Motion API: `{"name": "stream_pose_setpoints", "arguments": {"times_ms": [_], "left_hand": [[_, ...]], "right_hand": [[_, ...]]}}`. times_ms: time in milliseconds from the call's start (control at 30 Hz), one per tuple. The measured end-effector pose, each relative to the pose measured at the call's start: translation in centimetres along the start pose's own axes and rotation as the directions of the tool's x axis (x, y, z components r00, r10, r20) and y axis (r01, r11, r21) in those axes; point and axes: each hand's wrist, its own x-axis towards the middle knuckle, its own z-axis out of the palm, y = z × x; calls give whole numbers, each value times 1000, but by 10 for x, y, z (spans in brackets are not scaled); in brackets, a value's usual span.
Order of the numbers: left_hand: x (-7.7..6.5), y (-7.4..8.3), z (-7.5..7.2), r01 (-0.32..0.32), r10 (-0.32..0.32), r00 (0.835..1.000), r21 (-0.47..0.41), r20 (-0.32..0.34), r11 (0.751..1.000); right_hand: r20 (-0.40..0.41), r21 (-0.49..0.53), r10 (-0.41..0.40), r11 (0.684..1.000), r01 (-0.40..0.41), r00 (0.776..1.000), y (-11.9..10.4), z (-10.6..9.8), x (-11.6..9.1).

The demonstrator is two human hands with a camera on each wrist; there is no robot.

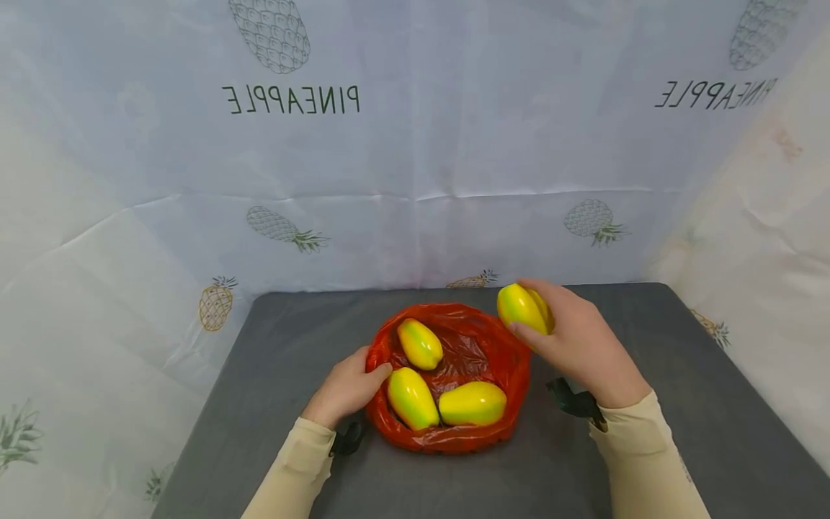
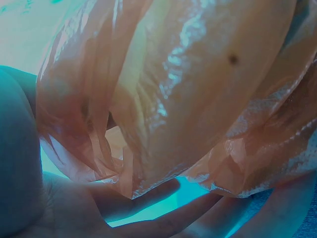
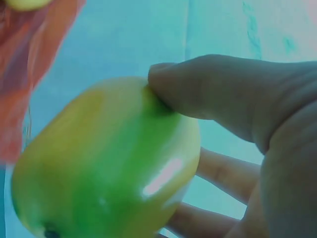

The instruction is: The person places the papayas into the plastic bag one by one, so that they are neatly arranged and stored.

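Note:
A red plastic bag [image 1: 463, 353] stands on the table with its mouth spread wide and its rim rolled outward. Inside lie three glossy yellow-green papayas, one at the back left [image 1: 420, 344], one at the front left [image 1: 413, 398] and one at the front right [image 1: 472, 404]. My left hand [image 1: 346, 386] grips the bag's left rim, thumb over the edge and fingers outside against the thin plastic [image 2: 148, 99]. Over the bag's right rear rim, my right hand [image 1: 577, 339] holds another papaya [image 3: 109, 158] between thumb and fingers, its dark-tipped end facing away from the palm.
The grey table [image 1: 292, 324] extends around the bag on all sides. Behind it and at both sides hangs a pale curtain [image 1: 415, 144] printed with pineapples. Dark straps sit at both wrists, the right one [image 1: 573, 400] near the bag's right side.

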Motion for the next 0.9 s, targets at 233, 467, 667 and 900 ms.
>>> {"name": "stream_pose_setpoints", "arguments": {"times_ms": [233, 467, 667, 900], "left_hand": [[1, -3, 0, -13, 13, 1000, 2, -9, 1000], [3, -4, -1, -10, 10, 1000, 17, -8, 1000], [3, -3, -1, -17, 17, 1000, 12, 9, 1000], [1, -3, -2, -19, 19, 1000, -6, 9, 1000]], "right_hand": [[122, 17, -29, 999, 27, 992, -33, 36, 27], [222, 8, -18, 1000, 17, 975, -47, 65, 45], [265, -19, 11, 1000, -7, 964, -49, 83, 55], [303, -45, 51, 998, -39, 952, -48, 96, 64]]}}
